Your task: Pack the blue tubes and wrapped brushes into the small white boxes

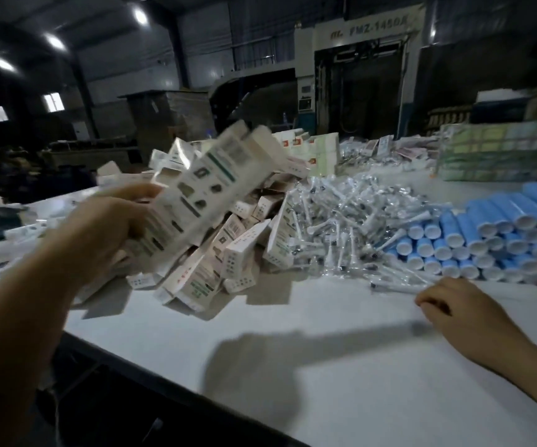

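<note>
left hand (99,233) raised — gripping white box (202,188)

Two bare forearms enter from the lower corners of the frame; the left hand (99,227), at centre left, and the right hand (454,304), at lower right, wear no gloves, rings, watch or sleeves, and the fingernails are short and unpainted

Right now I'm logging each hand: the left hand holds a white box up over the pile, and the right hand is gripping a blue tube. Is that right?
Not quite. In the head view the right hand holds no blue tube; it rests on the table beside the wrapped brushes. The left hand does hold a white box up.
</note>
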Tool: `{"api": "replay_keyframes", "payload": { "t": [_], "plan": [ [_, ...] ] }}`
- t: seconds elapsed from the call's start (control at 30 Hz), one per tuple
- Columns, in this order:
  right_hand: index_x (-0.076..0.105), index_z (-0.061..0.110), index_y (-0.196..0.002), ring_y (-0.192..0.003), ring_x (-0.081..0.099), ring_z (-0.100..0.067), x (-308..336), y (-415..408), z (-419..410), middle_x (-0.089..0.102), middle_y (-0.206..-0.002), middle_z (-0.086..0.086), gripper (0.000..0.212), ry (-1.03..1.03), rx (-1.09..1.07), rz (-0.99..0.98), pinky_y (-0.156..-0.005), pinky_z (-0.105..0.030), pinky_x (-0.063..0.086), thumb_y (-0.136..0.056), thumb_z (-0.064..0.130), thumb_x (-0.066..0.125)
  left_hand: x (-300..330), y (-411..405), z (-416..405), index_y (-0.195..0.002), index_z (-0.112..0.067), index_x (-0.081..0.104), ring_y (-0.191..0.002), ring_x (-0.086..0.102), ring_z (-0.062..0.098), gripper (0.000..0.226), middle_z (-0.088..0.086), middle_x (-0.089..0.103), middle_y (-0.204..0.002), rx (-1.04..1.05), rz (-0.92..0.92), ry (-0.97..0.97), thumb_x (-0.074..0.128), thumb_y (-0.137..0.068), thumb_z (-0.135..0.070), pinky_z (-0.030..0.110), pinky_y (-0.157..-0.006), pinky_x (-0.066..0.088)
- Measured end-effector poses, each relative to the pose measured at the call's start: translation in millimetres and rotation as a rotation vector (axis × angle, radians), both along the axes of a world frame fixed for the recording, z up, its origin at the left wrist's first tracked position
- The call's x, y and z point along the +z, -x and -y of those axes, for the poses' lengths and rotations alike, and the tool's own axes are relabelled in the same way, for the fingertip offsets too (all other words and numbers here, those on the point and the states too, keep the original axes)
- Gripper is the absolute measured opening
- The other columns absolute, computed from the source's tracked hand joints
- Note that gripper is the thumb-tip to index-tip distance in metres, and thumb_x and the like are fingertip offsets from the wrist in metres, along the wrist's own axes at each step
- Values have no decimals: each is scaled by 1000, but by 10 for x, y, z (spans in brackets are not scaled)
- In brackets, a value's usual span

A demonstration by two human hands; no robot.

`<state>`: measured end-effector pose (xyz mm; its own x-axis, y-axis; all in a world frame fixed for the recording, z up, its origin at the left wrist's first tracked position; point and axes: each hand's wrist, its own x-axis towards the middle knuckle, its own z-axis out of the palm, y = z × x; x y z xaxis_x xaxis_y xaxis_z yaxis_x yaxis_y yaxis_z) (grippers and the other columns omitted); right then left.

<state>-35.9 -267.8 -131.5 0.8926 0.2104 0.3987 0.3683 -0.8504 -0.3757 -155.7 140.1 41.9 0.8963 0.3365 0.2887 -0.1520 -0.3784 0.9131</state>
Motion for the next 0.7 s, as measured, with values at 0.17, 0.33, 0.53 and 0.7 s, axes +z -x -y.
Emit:
{"api": "replay_keyframes", "payload": {
  "t": [0.17, 0.33, 0.53, 0.7],
  "plan": [
    [69, 4, -91, -78, 63, -24, 156, -33, 50, 69, -98, -22, 26, -776, -43, -294, -65, -28, 53, -98, 15, 46, -517, -587, 1340, -77, -8, 71, -72, 58, 33, 47, 34, 65, -92, -405, -297, -59, 32, -69, 19, 28, -56, 41],
    [67, 4, -99, -94, 62, -37, 295, -5, 313, 66, -103, -23, 66, -1752, -70, -465, -87, -45, 47, -93, 62, 36, -922, -1190, 2096, -91, -8, 69, -79, 49, 26, 40, 24, 60, -87, -508, -467, -301, 36, -86, 13, 30, -64, 35],
    [61, 10, -75, -57, 68, -18, 291, 13, 261, 69, -66, -8, 12, -1548, -176, -353, -47, -26, 51, -87, 10, 55, -1124, -1495, 2143, -96, -7, 71, -70, 52, 26, 37, 18, 65, -78, -437, -443, -297, 39, -87, 11, 26, -58, 40],
    [56, 9, -77, -61, 61, -18, 272, -29, 256, 58, -73, -9, 9, -1384, -224, -335, -46, -22, 49, -81, 1, 58, -1176, -1317, 2221, -129, -32, 55, -73, 56, 18, 42, -9, 68, -98, -466, -59, -781, 38, -92, -42, 30, -64, 42]
  ]
}}
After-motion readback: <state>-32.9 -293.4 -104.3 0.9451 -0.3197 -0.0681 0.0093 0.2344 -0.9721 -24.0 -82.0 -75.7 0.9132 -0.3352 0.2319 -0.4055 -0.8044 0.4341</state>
